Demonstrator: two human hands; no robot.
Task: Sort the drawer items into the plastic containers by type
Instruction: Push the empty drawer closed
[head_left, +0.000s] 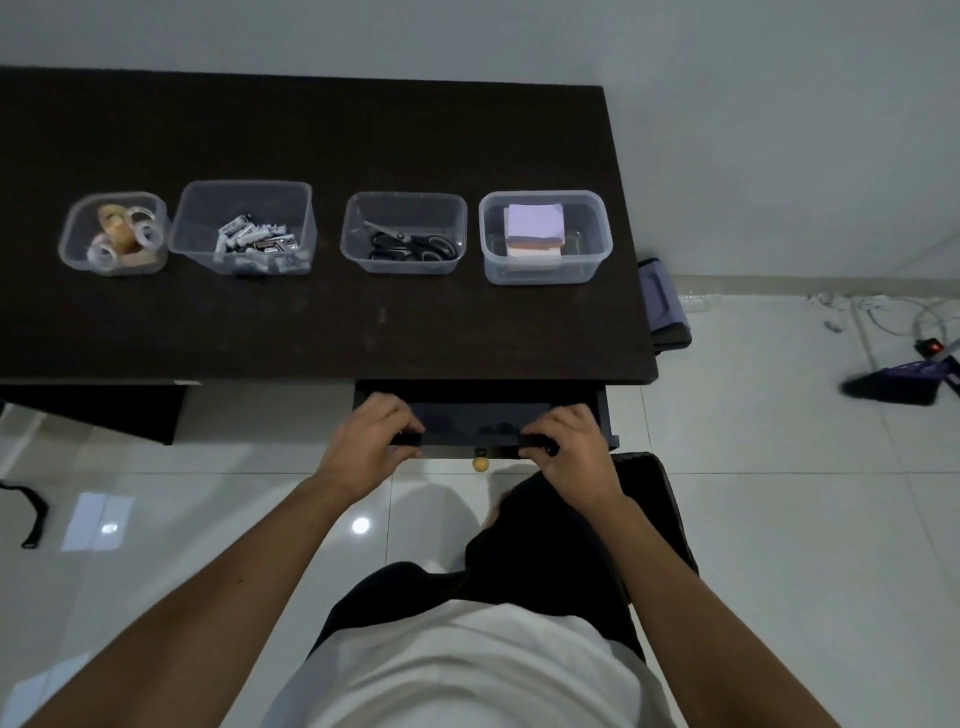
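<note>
Both hands, left (371, 441) and right (569, 441), clamp the drawer (478, 423) front, fingers curled over. Tubs (405, 234) look sorted. Push evenly, no skewing!

Nothing can be read. The small packs (257, 240) in the second clear container (243, 224) from the left, in the upper left of the frame, carry black-and-white printing, but it is too small and blurred to make out.
</note>
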